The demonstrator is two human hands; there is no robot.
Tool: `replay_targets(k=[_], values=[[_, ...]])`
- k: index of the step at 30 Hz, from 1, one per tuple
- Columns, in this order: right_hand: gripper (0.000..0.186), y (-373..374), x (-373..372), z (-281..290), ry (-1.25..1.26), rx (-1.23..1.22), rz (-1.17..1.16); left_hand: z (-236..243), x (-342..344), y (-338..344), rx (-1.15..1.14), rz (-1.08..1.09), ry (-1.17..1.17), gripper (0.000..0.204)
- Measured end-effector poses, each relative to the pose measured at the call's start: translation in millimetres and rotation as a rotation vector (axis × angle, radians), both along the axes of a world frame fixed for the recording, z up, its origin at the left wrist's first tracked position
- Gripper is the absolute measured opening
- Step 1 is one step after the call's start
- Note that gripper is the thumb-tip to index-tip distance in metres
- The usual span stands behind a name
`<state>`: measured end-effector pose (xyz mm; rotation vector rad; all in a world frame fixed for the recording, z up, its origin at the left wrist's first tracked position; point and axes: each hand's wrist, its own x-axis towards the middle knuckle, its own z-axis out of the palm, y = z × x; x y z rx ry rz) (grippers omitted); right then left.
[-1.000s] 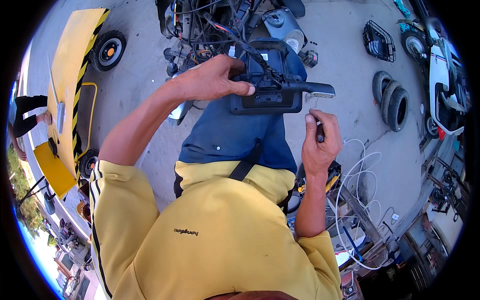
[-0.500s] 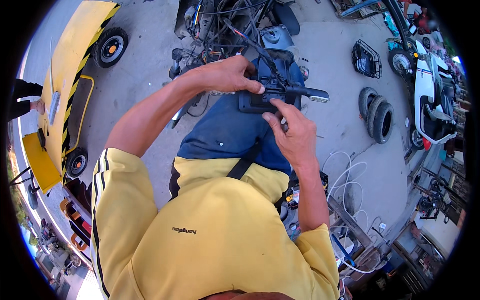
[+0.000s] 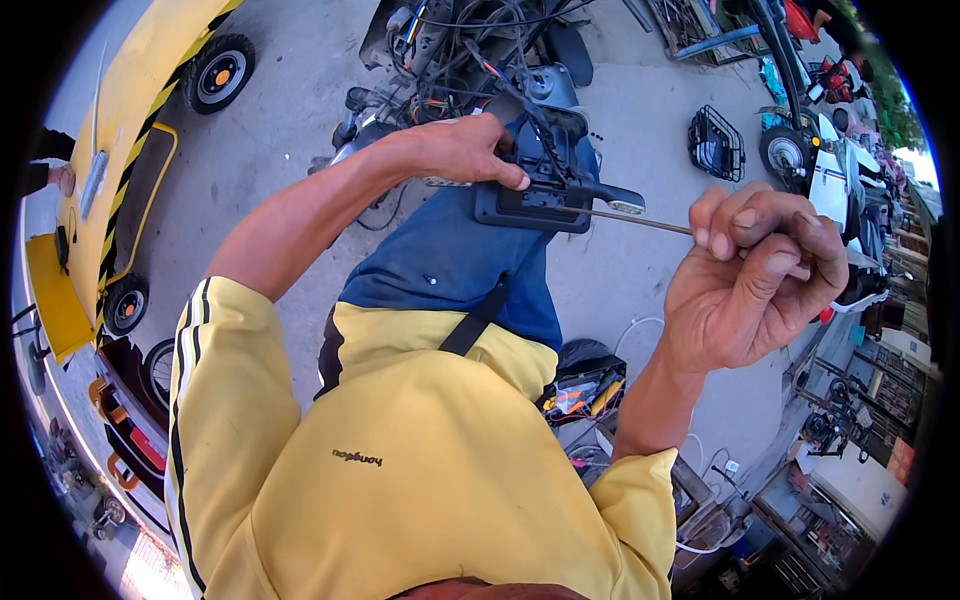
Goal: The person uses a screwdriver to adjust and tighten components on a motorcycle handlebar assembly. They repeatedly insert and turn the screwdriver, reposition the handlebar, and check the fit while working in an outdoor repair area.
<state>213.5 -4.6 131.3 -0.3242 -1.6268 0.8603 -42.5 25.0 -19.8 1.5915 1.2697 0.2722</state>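
Resting on the lap of the blue trousers point(image 3: 430, 265), the black housing point(image 3: 530, 214) is held by the left hand point(image 3: 470, 147), whose thumb is pressed on its left part; the fingers are bent and partly hidden, so how far they are wrapped round the edge cannot be told. By the right hand point(image 3: 755, 290), out to the right of the lap, a thin rod point(image 3: 640, 219) is held, the fingers being curled and the thumb brought in close to them; the rod's grip end is hidden there, and its far end is pointed at the housing, though whether contact is made cannot be told. The housing is judged to be light, stiff plastic, smooth enough to slide on cloth and liable to crack if levered hard. It is best gripped by its broad rim, clear of the wire bundle point(image 3: 545, 135) and of the lamp stalk point(image 3: 612, 194), by which it should not be lifted. The rod, judged rigid metal, is best taken near its grip end.
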Motion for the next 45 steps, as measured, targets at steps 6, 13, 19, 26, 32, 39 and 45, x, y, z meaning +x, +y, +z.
replay_targets(k=[6,13,19,26,32,39,45], values=[[0.020,9,-31,-35,0.072,-0.022,0.029,-2,1,0,0.016,0.012,-0.009,0.061],[0.020,9,-35,-39,0.073,-0.060,-0.001,-3,0,1,-0.010,0.003,-0.021,0.058],[0.021,14,-35,-42,0.122,-0.045,0.025,-3,1,2,-0.009,0.008,-0.025,0.058],[0.020,15,-31,-42,0.134,-0.044,0.030,-5,0,2,-0.015,-0.007,-0.034,0.063],[0.020,17,-31,-44,0.153,-0.047,0.034,-3,0,3,-0.041,-0.001,-0.036,0.066],[0.021,18,-31,-44,0.145,-0.069,0.040,-3,0,3,-0.054,-0.002,-0.018,0.071],[0.026,14,-27,-43,0.031,-0.063,-0.008,-1,0,3,-0.053,-0.010,-0.026,0.074]])
